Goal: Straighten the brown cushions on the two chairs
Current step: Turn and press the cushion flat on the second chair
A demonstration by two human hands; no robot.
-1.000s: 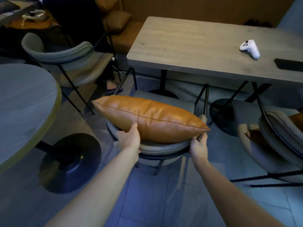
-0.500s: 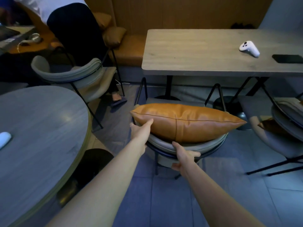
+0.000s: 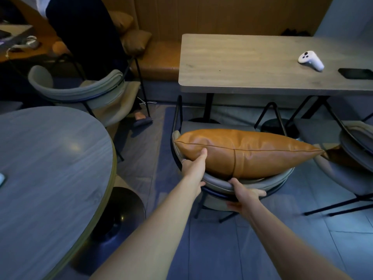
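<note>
Cushion (image 3: 248,152) in left hand (image 3: 194,168); right hand (image 3: 245,196) clasping chair back (image 3: 270,181), table (image 3: 262,63) beyond.

Tan leather cushion (image 3: 248,152) upright on edge against grey chair's (image 3: 252,183) curved backrest.

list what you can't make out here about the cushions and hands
Head view only:
- Second cushion: mostly hidden behind the right chair.
- Left hand fingers: behind the cushion.
- Cushion's far face: turned away.
- Right hand on the chair back: palm side hidden.
</note>
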